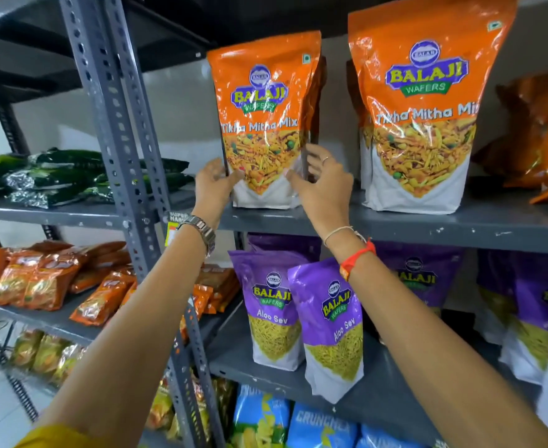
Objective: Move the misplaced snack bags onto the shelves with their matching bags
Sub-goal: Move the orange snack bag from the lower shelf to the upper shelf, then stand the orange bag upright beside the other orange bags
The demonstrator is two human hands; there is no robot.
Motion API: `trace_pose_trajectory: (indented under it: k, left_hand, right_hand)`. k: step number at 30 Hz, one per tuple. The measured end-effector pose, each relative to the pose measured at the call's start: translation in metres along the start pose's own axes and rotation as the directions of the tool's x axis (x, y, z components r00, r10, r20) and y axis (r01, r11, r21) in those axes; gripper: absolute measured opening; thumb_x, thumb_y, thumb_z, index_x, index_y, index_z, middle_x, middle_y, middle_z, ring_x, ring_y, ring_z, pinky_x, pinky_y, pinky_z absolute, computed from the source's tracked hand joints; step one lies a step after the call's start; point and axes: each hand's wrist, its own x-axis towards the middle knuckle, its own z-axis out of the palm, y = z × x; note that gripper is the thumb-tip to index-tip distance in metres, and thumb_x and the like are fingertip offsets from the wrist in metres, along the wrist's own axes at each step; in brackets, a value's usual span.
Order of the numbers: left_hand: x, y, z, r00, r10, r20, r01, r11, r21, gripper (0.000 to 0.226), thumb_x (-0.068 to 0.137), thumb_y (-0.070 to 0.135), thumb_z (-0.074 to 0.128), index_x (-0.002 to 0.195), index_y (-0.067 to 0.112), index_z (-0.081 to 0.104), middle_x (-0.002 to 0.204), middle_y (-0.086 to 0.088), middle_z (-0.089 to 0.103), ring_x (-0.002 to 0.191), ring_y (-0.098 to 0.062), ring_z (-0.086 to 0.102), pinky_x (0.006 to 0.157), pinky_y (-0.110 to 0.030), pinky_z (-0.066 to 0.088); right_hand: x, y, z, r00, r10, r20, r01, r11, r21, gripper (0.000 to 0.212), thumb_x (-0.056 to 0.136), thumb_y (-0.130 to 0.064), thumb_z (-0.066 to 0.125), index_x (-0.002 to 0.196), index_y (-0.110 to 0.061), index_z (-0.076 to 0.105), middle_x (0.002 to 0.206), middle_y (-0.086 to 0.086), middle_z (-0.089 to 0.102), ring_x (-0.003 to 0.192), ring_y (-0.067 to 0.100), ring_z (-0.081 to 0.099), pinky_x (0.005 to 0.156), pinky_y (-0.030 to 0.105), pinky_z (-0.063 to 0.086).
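Observation:
An orange Tikha Mitha Mix bag [261, 124] stands upright on the upper grey shelf [395, 226], with more orange bags behind it. My left hand [214, 182] touches its lower left edge, fingers spread. My right hand [321, 179] is at its lower right edge, fingers apart against the bag's side. A second stack of the same orange bags [418, 108] stands to the right. Purple Aloo Sev bags [301, 312] stand on the shelf below.
Slumped orange bags [541, 130] lie at the far right of the upper shelf. The left rack holds green packs [56, 176], small orange packets [49, 276] and yellow packets [46, 354]. Blue bags [292, 425] fill the bottom shelf. A grey upright post [120, 140] divides the racks.

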Motion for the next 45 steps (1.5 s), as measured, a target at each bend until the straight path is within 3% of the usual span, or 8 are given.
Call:
trace_pose_trajectory:
  k: [4, 8, 13, 20, 25, 33, 40, 45]
  left_hand:
    - [-0.041, -0.029, 0.004, 0.939, 0.261, -0.223, -0.257, 0.965, 0.047, 0.044, 0.082, 0.018, 0.059, 0.125, 0.009, 0.051, 0.107, 0.0, 0.062, 0.099, -0.024, 0.058, 0.092, -0.034, 0.049]
    - [-0.098, -0.075, 0.02, 0.902, 0.332, -0.276, -0.344, 0.939, 0.004, 0.025, 0.083, 0.023, 0.059, 0.108, 0.023, 0.055, 0.101, 0.005, 0.06, 0.082, -0.012, 0.054, 0.069, -0.017, 0.042]
    - [-0.17, -0.159, 0.048, 0.967, 0.085, -0.241, -0.105, 0.992, -0.074, 0.023, 0.085, 0.013, 0.056, 0.105, 0.004, 0.06, 0.102, -0.006, 0.061, 0.075, 0.008, 0.051, 0.065, -0.008, 0.039]
    - [-0.232, -0.236, 0.08, 0.887, -0.418, 0.198, 0.455, 0.867, -0.206, 0.041, 0.093, 0.021, 0.046, 0.133, 0.015, 0.038, 0.142, -0.011, 0.044, 0.132, -0.031, 0.041, 0.108, -0.057, 0.033]
    - [-0.238, -0.246, 0.09, 0.796, -0.516, 0.316, 0.579, 0.801, -0.149, 0.054, 0.095, 0.03, 0.04, 0.144, 0.026, 0.018, 0.152, 0.0, 0.025, 0.133, -0.02, 0.034, 0.107, -0.047, 0.037]
    - [-0.221, -0.243, 0.102, 0.816, -0.432, 0.384, 0.498, 0.863, -0.086, 0.031, 0.096, 0.016, 0.039, 0.127, 0.011, 0.039, 0.114, -0.003, 0.051, 0.104, -0.02, 0.051, 0.079, -0.038, 0.05]
    - [-0.198, -0.228, 0.144, 0.673, -0.455, 0.584, 0.532, 0.846, 0.046, 0.036, 0.096, 0.024, 0.038, 0.129, 0.009, 0.038, 0.116, -0.007, 0.052, 0.105, -0.025, 0.052, 0.086, -0.047, 0.048]
    - [-0.199, -0.228, 0.172, 0.589, -0.466, 0.661, 0.567, 0.821, 0.073, 0.036, 0.096, 0.025, 0.037, 0.129, 0.01, 0.037, 0.116, -0.008, 0.05, 0.089, -0.021, 0.058, 0.078, -0.044, 0.051]
  right_hand:
    - [-0.054, 0.013, -0.027, 0.991, -0.073, -0.112, 0.089, 0.986, 0.14, 0.02, 0.079, -0.005, 0.065, 0.099, -0.008, 0.066, 0.091, 0.001, 0.071, 0.086, 0.003, 0.066, 0.073, 0.012, 0.053]
    - [-0.113, 0.074, -0.046, 0.988, 0.026, -0.152, -0.012, 0.996, 0.092, 0.015, 0.081, -0.005, 0.058, 0.085, -0.017, 0.066, 0.079, -0.002, 0.069, 0.068, 0.006, 0.062, 0.064, 0.017, 0.05]
    - [-0.159, 0.185, -0.063, 0.958, 0.279, -0.065, -0.285, 0.951, -0.117, 0.029, 0.076, -0.017, 0.053, 0.103, -0.013, 0.062, 0.104, 0.016, 0.067, 0.096, 0.03, 0.063, 0.091, 0.052, 0.05]
    - [-0.164, 0.229, -0.069, 0.678, 0.677, 0.286, -0.687, 0.722, -0.079, 0.058, 0.088, 0.001, 0.05, 0.14, 0.004, 0.025, 0.142, 0.018, 0.039, 0.12, 0.024, 0.044, 0.108, 0.038, 0.031]
    - [-0.165, 0.233, -0.075, 0.564, 0.731, 0.385, -0.75, 0.648, -0.134, 0.059, 0.091, -0.005, 0.05, 0.142, -0.016, 0.024, 0.139, 0.01, 0.047, 0.115, 0.018, 0.042, 0.094, 0.04, 0.04]
    - [-0.17, 0.238, -0.106, 0.69, 0.668, 0.277, -0.649, 0.741, -0.172, 0.052, 0.076, -0.015, 0.075, 0.12, -0.013, 0.047, 0.106, 0.005, 0.06, 0.093, 0.026, 0.059, 0.066, 0.042, 0.054]
    - [-0.174, 0.239, -0.147, 0.757, 0.653, -0.021, -0.653, 0.755, -0.059, 0.045, 0.059, -0.03, 0.087, 0.093, -0.029, 0.057, 0.105, 0.011, 0.069, 0.099, 0.028, 0.065, 0.078, 0.05, 0.058]
    - [-0.18, 0.235, -0.168, 0.761, 0.633, -0.146, -0.644, 0.764, -0.046, 0.05, 0.054, -0.036, 0.083, 0.095, -0.023, 0.058, 0.087, 0.001, 0.067, 0.081, 0.019, 0.065, 0.06, 0.028, 0.055]
